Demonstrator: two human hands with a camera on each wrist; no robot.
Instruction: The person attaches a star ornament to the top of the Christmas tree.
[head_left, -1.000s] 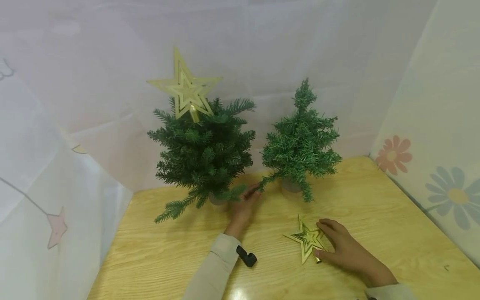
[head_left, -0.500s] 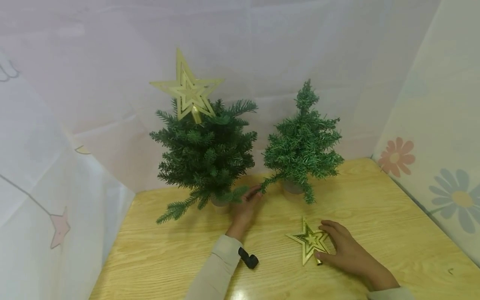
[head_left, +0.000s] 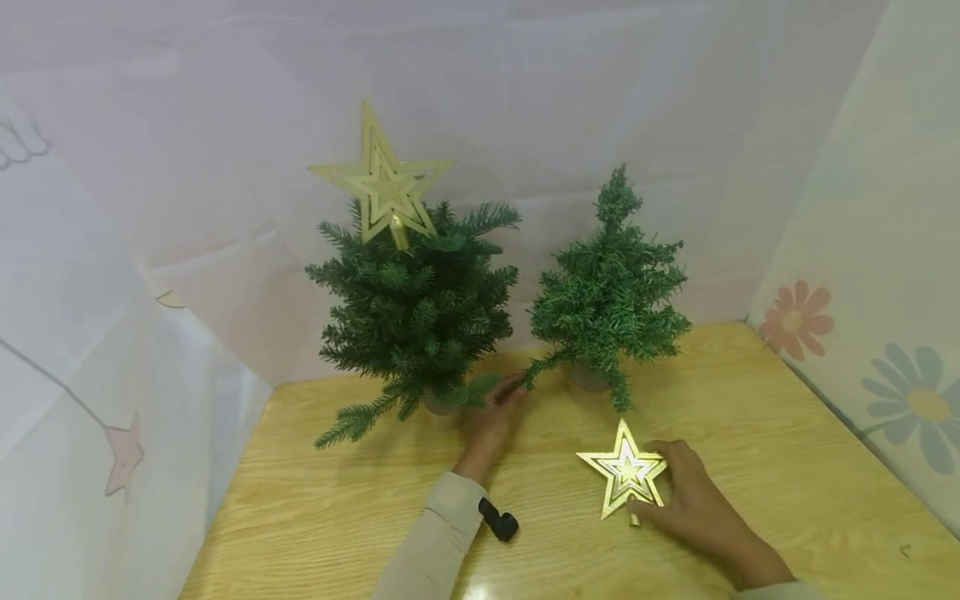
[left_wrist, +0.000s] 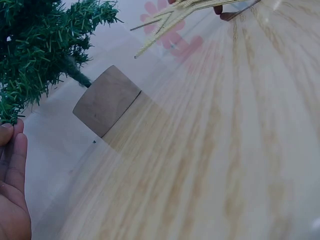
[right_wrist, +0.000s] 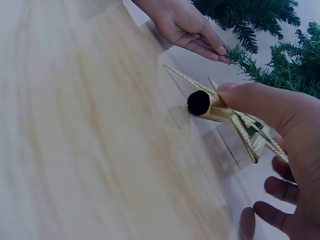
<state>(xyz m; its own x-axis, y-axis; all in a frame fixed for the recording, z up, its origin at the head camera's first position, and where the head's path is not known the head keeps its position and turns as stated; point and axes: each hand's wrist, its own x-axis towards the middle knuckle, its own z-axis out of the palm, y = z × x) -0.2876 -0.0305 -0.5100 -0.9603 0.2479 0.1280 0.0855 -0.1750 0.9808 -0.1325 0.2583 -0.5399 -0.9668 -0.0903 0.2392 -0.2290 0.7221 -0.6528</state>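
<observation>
Tipped up from its flatter lean half a second ago, the gold star topper (head_left: 628, 471) now stands nearer upright. From here, the right hand (head_left: 697, 508) pinches one side, seemingly keeping the hollow socket (right_wrist: 218, 111) unblocked; the left hand (head_left: 491, 425) pinches a low branch (right_wrist: 240, 60) of the smaller tree (head_left: 611, 292), perhaps steadying it. The star sits between right thumb (right_wrist: 255, 102) and forefinger (head_left: 666, 448), over the surface (head_left: 555, 546) before that tree, the other fingers (right_wrist: 281, 190) spread loosely.
</observation>
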